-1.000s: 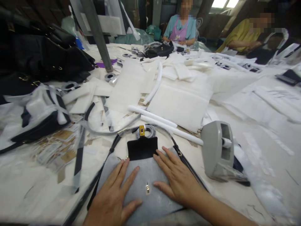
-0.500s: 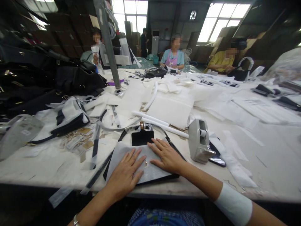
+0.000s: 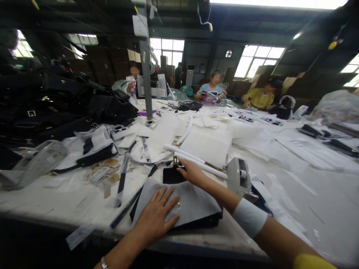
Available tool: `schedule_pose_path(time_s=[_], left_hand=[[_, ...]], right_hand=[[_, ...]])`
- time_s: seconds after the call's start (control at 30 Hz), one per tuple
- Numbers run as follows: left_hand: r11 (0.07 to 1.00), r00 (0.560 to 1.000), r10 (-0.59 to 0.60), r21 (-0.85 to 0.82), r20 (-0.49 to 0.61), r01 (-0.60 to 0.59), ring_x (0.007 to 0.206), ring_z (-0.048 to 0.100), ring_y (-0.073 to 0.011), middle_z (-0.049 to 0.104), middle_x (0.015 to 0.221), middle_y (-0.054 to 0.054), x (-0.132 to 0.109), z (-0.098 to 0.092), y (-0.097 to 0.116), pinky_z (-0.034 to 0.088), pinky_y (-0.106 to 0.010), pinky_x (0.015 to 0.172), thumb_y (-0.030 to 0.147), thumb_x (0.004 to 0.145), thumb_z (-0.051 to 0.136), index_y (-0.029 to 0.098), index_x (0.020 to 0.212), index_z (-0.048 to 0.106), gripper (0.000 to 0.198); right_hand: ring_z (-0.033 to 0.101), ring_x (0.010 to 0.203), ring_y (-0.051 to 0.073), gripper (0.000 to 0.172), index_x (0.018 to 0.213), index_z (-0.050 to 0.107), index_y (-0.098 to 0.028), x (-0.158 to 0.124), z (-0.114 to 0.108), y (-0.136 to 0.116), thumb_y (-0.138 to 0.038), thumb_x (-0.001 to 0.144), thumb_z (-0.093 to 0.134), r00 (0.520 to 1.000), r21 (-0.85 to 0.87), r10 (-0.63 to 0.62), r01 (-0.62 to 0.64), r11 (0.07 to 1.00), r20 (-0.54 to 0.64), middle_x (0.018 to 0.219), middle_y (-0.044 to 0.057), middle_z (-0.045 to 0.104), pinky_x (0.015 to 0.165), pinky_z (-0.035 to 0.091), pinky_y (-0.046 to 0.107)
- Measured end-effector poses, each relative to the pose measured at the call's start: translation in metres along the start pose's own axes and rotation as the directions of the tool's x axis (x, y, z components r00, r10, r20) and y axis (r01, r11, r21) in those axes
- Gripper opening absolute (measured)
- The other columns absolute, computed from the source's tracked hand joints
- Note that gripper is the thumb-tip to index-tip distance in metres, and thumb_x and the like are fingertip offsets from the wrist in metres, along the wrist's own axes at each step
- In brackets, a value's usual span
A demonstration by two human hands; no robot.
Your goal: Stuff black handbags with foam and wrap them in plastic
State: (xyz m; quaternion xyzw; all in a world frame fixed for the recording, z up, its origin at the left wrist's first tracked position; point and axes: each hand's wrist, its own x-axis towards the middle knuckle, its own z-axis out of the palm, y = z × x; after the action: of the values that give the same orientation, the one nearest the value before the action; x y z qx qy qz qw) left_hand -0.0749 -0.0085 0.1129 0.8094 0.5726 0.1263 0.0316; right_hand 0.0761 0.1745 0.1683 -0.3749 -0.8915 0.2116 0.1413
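Observation:
A black handbag (image 3: 202, 222) lies flat at the table's near edge, mostly covered by a grey tissue sheet (image 3: 193, 200). My left hand (image 3: 157, 215) rests open and flat on that sheet, fingers spread beside a small gold clasp (image 3: 178, 204). My right hand (image 3: 189, 172) has reached to the bag's far end, at the black flap (image 3: 171, 176) and its gold buckle (image 3: 175, 161). Its fingers curl over the flap's edge; what they grip is hidden. A white band wraps my right forearm.
A grey tape dispenser (image 3: 238, 177) stands right of the bag. White foam sheets (image 3: 209, 145) and tubes, black straps (image 3: 122, 179) and paper tags (image 3: 105, 172) litter the table. Black bags (image 3: 109, 108) pile up at left beside a metal post (image 3: 146, 71). Three people sit at the far side.
My right hand slid from the tissue sheet forward to the flap and buckle. The left hand stayed flat on the sheet. The camera tilted up, showing more of the hall.

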Motion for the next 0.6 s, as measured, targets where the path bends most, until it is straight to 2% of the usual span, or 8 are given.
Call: schedule_pose_path(time_s=[0.1, 0.2, 0.27, 0.33, 0.47, 0.6], left_hand=[[1.000, 1.000, -0.006, -0.007, 0.011, 0.006, 0.142, 0.033, -0.0322, 0.035, 0.156, -0.008, 0.000, -0.001, 0.000, 0.033, -0.054, 0.112, 0.051, 0.094, 0.049, 0.032, 0.146, 0.041, 0.055], [1.000, 1.000, 0.003, -0.010, -0.031, -0.003, 0.142, 0.033, -0.0332, 0.036, 0.156, -0.008, 0.000, 0.001, -0.001, 0.034, -0.055, 0.112, 0.049, 0.093, 0.051, 0.031, 0.145, 0.042, 0.056], [1.000, 0.998, 0.008, -0.015, -0.065, -0.009, 0.141, 0.034, -0.0335, 0.038, 0.155, -0.008, -0.001, 0.003, -0.002, 0.035, -0.055, 0.111, 0.048, 0.093, 0.053, 0.031, 0.145, 0.042, 0.056], [0.999, 0.996, 0.009, -0.031, -0.084, -0.011, 0.139, 0.037, -0.0337, 0.042, 0.152, -0.008, -0.001, 0.004, -0.001, 0.036, -0.055, 0.111, 0.048, 0.092, 0.055, 0.032, 0.144, 0.043, 0.056], [0.997, 0.995, -0.025, -0.075, -0.096, 0.018, 0.128, 0.050, -0.0328, 0.059, 0.134, -0.008, -0.001, -0.001, 0.004, 0.037, -0.057, 0.110, 0.044, 0.088, 0.061, 0.029, 0.141, 0.048, 0.056], [0.996, 0.991, -0.028, -0.091, -0.133, 0.016, 0.124, 0.054, -0.0309, 0.064, 0.123, -0.008, -0.001, -0.007, 0.008, 0.039, -0.056, 0.110, 0.040, 0.086, 0.064, 0.027, 0.134, 0.054, 0.051]], right_hand=[[0.069, 0.098, 0.026, 0.050, 0.133, 0.056, -0.012, 0.032, 0.004, -0.003, -0.022, 0.085, 0.065, 0.998, 0.035, 0.057, -0.056, 0.998, -0.013, 0.106, 0.012, 0.074, 0.087, 0.051, 0.036], [0.070, 0.081, 0.021, 0.024, 0.108, 0.071, -0.014, 0.032, 0.000, -0.011, -0.022, 0.085, 0.065, 1.000, 0.078, 0.018, -0.018, 0.997, -0.002, 0.088, 0.006, 0.076, 0.075, 0.052, 0.029], [0.071, 0.084, 0.019, 0.015, 0.096, 0.074, -0.019, 0.011, -0.004, -0.019, -0.023, 0.086, 0.065, 0.999, 0.099, -0.038, 0.039, 0.994, -0.007, 0.089, 0.003, 0.076, 0.078, 0.052, 0.028], [0.070, 0.092, 0.020, 0.015, 0.097, 0.075, -0.023, -0.020, -0.005, -0.025, -0.022, 0.085, 0.066, 0.996, 0.108, -0.092, 0.092, 0.990, -0.009, 0.096, 0.001, 0.077, 0.084, 0.052, 0.029], [0.070, 0.103, 0.021, 0.036, 0.111, 0.073, -0.024, -0.084, 0.011, -0.025, -0.007, 0.084, 0.057, 0.976, 0.079, -0.217, 0.215, 0.973, 0.012, 0.110, 0.004, 0.075, 0.094, 0.053, 0.032], [0.060, 0.122, 0.021, 0.055, 0.127, 0.065, -0.021, -0.113, 0.032, -0.010, 0.003, 0.081, 0.048, 0.966, 0.171, -0.257, 0.250, 0.953, 0.021, 0.129, 0.005, 0.066, 0.107, 0.047, 0.034]])
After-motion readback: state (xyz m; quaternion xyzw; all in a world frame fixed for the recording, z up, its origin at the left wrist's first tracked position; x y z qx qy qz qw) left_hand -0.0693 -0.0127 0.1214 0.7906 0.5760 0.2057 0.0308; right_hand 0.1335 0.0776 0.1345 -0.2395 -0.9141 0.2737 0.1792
